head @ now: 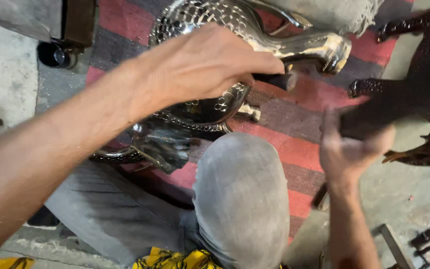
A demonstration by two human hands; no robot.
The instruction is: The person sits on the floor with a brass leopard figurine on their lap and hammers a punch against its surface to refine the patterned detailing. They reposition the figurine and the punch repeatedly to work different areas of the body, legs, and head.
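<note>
A shiny embossed metal bird figure (205,20) lies on a red and grey striped rug (294,144) in front of my knee (242,194). My left hand (200,65) reaches across it and grips a short dark punch-like tool (274,79), its tip near the figure's neck (304,50). My right hand (349,149), blurred by motion, is closed around a dark hammer-like tool (369,117) raised to the right of the figure.
A dark metal animal figure (419,89) lies at the right on the concrete floor. A small black cup (53,55) stands at the upper left beside a grey block (26,17). Metal bars (424,236) lie at the lower right.
</note>
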